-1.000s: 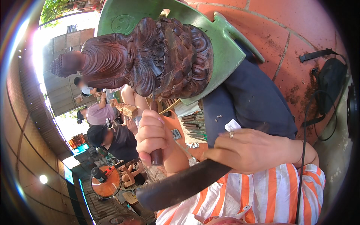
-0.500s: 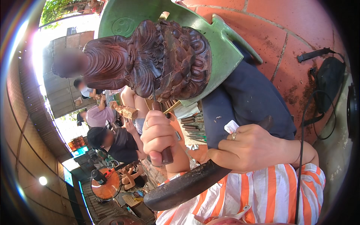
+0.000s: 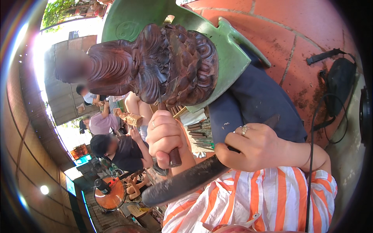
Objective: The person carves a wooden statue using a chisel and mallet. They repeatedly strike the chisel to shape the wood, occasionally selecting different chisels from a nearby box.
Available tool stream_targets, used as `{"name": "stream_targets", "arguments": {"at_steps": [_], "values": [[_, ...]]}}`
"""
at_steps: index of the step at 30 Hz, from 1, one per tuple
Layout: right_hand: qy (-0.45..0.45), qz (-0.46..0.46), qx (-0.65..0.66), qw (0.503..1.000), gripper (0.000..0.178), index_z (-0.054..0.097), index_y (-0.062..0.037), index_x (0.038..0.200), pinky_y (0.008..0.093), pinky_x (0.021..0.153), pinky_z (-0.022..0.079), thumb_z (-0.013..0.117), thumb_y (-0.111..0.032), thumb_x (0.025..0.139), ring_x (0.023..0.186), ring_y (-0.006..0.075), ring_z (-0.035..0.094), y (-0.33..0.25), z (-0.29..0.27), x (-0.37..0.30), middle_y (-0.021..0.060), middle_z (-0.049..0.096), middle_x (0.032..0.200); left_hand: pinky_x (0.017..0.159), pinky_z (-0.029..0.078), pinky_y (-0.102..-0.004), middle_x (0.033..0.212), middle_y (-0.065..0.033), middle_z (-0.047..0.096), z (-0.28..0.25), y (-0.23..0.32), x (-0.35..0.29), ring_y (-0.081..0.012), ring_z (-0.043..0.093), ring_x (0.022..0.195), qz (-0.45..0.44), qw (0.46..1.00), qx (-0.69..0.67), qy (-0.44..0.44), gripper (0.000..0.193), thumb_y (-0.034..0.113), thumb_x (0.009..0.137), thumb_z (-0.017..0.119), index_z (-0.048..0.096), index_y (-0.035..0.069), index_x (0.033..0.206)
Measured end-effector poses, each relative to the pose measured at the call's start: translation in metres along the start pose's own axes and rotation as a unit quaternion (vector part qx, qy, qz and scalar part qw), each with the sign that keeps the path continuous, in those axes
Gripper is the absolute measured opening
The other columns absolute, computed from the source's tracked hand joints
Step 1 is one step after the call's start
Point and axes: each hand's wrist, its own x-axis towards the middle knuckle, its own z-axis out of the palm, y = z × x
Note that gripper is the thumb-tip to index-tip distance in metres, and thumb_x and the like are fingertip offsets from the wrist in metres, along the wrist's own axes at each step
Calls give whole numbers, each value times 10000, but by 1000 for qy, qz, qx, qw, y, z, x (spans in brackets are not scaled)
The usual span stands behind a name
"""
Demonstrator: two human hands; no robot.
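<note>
A dark carved wooden statue (image 3: pixel 151 66) lies across the view, its base to the right and its other end to the left, against a green plastic chair (image 3: pixel 237 58). My left hand (image 3: pixel 165 134) is closed round a chisel (image 3: pixel 175 158), brown handle end sticking out below the fist. The chisel's shaft points up at the statue's lower edge; its tip is hard to make out. My right hand (image 3: pixel 252 147) grips a long, dark, slightly curved mallet (image 3: pixel 182 182), whose broad end reaches left, below the chisel handle.
Several hand tools (image 3: pixel 200 134) lie beyond my left hand. A black pouch (image 3: pixel 340 85) with a strap and cable rests on red floor tiles (image 3: pixel 268 27) at right. Several people sit at left, one in a black cap (image 3: pixel 101 144), near an orange fan (image 3: pixel 110 196).
The mallet's broad end has moved up and left, closer to the chisel handle. My left hand has shifted slightly up. A white thing beside my right hand is no longer visible.
</note>
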Motion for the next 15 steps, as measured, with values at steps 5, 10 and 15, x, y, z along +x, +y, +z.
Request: {"name": "stream_targets", "arguments": {"at_steps": [5,10,15], "values": [[35,14,45,998,204,563,-95,806,211,382,348,640,-99,617,429,74,427,-2,3,0,-21,369,597,460,288,-335,461,-47,364,6,0,-1,-179,330,436,-7,999,2,49,423,303,878,360,386,74,523],[21,14,56,998,204,567,-88,804,216,383,360,641,-94,614,423,79,435,-2,3,-1,-17,389,603,453,271,-333,460,-39,356,6,9,2,-166,320,433,14,999,2,48,419,307,873,366,370,82,520],[17,23,71,997,204,565,-73,796,235,381,366,633,-89,604,423,92,443,-4,4,-1,-9,395,605,444,265,-329,454,-36,353,1,9,3,-164,313,422,21,997,-39,57,417,316,864,376,384,83,518]]}}
